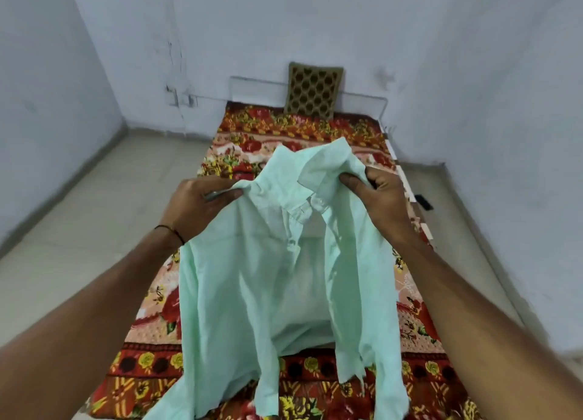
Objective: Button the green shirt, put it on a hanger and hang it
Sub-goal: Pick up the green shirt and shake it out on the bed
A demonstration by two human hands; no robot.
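Pale bluish-white plastered walls (347, 25) meet in a corner, a dark crack (173, 50) running down; beige tiled floor (79, 230) below. A red floral-patterned blanket (315, 126) covers the bed, a brown honeycomb-patterned cushion (313, 91) propped upright at its far end against a thin white rail (252, 80).

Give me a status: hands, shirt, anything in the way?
Left hand, right hand: each grips the green shirt at a shoulder. Shirt up over floral bed cover, front gaping open. Nothing blocking.

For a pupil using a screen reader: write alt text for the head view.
A person's left hand and right hand grip a pale green shirt by its shoulders, its lower front open, above a red floral blanket. A patterned cushion leans against the wall.
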